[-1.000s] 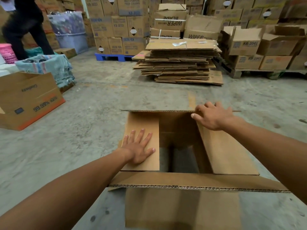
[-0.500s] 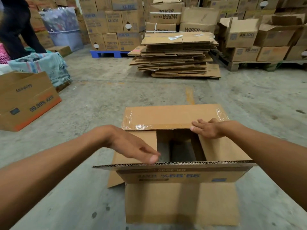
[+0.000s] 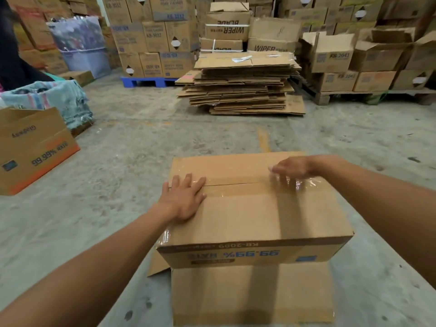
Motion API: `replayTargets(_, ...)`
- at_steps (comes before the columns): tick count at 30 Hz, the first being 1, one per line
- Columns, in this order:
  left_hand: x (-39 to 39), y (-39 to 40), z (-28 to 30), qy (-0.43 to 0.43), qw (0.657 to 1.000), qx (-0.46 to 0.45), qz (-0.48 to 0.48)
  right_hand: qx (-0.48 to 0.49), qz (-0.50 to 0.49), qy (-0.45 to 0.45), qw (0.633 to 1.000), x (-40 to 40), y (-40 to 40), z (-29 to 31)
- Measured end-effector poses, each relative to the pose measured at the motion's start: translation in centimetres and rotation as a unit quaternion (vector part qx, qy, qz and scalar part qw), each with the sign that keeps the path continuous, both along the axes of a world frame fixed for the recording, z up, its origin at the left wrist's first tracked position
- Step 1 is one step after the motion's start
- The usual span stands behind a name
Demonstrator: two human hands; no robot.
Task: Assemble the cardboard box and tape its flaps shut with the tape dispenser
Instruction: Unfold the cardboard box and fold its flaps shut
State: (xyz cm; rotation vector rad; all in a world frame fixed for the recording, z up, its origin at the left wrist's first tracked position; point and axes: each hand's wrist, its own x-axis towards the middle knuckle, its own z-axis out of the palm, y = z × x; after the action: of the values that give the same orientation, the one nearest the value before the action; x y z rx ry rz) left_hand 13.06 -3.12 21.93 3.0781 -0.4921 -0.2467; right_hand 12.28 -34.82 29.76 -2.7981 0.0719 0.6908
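Leftmost, an open printed carton point(image 3: 35, 147) stood on the concrete floor point(image 3: 132, 161), with a cloth-covered bundle point(image 3: 54, 100) just behind it. Further in, the left hand point(image 3: 185, 199) lay palm-down with its fingers straight and spread on the near-left part of the cardboard box point(image 3: 257, 215), the fingertips reaching the seam point(image 3: 236, 184) where the two top flaps met. That box sat on the floor in front of the person, its flaps folded down flat and old clear tape point(image 3: 306, 184) glinting along the seam and at the corners. Beyond it, well apart, a stack of flattened cardboard point(image 3: 243, 86) lay before a blue pallet point(image 3: 146, 81) loaded with cartons. Toward the right, the right hand point(image 3: 291, 168) hovered at the far-right end of the seam, blurred; its fingers looked loosely extended and held nothing, though whether they touched the flap could not be told. Farther right, open cartons point(image 3: 330, 55) sat on a wooden pallet point(image 3: 377, 95).
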Motion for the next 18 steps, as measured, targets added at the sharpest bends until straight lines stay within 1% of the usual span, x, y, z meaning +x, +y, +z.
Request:
replayTargets(1, -0.1, 0.1, -1.4, 0.002, 1.0, -0.014, 0.008, -0.012, 0.018, -0.026, 0.999, -0.8, -0.3, -1.6)
replayTargets(3, -0.3, 0.4, -3.4, -0.031, 0.999, -0.039, 0.01, -0.058, 0.038, -0.085, 0.994, -2.9, -1.7, -5.0)
replayTargets(5, -0.4, 0.5, -4.4, -0.065, 0.996, -0.052, 0.011, -0.084, 0.003, -0.143, 0.986, -4.4, -3.3, -8.1)
replayTargets(7, -0.5, 0.4, -5.2, -0.083, 0.995, -0.06, 0.01, -0.09, -0.033, -0.188, 0.977, -5.3, -3.7, -9.9)
replayTargets(9, -0.9, 0.6, -6.4, -0.1, 0.993, -0.065, 0.013, -0.107, -0.044, -0.228, 0.967, -6.2, -3.1, -11.5)
replayTargets(14, -3.3, 1.1, -11.0, -0.144, 0.987, -0.066, 0.007, -0.105, -0.063, -0.247, 0.961, -8.7, -2.5, -15.6)
replayTargets(18, -3.8, 1.6, -13.0, -0.161, 0.985, -0.063, 0.002, -0.099, -0.077, -0.266, 0.956, -9.8, -1.8, -17.9)
